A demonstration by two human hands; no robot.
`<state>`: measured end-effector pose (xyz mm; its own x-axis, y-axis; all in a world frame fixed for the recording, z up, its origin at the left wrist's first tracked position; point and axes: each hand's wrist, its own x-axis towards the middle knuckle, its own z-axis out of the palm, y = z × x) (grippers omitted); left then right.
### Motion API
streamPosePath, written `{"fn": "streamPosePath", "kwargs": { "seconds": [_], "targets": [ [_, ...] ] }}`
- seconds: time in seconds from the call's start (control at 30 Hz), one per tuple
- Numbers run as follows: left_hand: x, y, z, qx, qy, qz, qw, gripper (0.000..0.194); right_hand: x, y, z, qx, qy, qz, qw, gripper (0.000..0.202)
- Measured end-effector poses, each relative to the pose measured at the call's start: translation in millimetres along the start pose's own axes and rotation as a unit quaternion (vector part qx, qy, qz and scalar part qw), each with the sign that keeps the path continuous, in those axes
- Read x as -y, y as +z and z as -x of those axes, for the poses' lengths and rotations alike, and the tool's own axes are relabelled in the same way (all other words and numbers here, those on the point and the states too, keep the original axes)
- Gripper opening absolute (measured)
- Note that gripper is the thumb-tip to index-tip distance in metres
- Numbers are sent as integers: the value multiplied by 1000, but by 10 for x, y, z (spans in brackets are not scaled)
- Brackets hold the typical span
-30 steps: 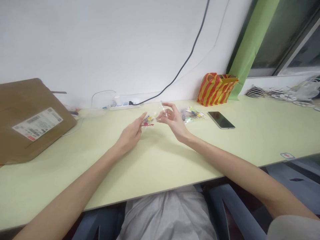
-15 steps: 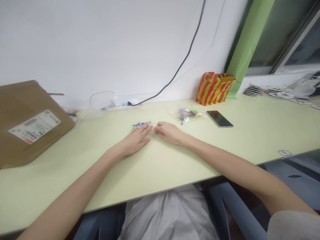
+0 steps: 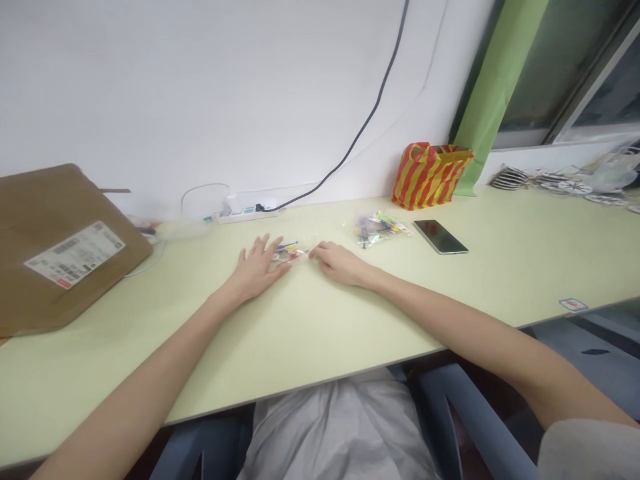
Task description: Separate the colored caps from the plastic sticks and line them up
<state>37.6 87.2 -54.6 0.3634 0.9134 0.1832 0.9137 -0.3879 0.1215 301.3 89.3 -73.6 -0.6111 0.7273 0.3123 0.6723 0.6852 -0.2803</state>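
Along a white wall runs a pale yellow-green table; well back from its front edge lies a small clear plastic packet of coloured pieces, probably light, soft and slippery, best taken by its flat right end. The left hand lies spread at its left end, shifted leftward since half a second ago, while the right hand curls at its right, whether pinching I cannot tell.

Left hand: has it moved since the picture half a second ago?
Yes. Against the power strip, the left hand has shifted left, away from the right hand.
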Motion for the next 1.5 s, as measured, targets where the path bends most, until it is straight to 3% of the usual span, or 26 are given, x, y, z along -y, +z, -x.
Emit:
{"fn": "streamPosePath", "kwargs": {
  "seconds": [0.17, 0.3, 0.47, 0.7, 0.83, 1.13, 1.33, 1.5],
  "targets": [
    [116, -30, -22, 37, -8, 35, 999, 88, 19, -23, -4, -4, 9, 5, 1000, 35],
    [107, -47, -26, -11, 14, 37, 999, 84, 26, -14, -2, -14, 20, 12, 1000, 42],
    [-23, -85, -1, -79, 42, -40, 995, 67, 5, -11, 13, -29, 38, 9, 999, 52],
    [4, -150, -27, -207, 148, -70, 965, 55, -8, 9, 18, -40, 53, -21, 998, 59],
    [6, -191, -47, -265, 209, -89, 937, 59, 12, 7, 25, -59, 76, -52, 994, 68],
    [-59, -254, -28, -318, 297, -118, 893, 77, -3, 30, 30, -65, 104, -44, 991, 84],
    [-74, -270, -3, -319, 317, -123, 885, 84, -30, 73, 22, -76, 89, -57, 991, 92],
    [-86, -296, 11, -207, 335, -132, 910, 91, -22, 65, 26, -68, 84, -63, 992, 91]
  ]
}}
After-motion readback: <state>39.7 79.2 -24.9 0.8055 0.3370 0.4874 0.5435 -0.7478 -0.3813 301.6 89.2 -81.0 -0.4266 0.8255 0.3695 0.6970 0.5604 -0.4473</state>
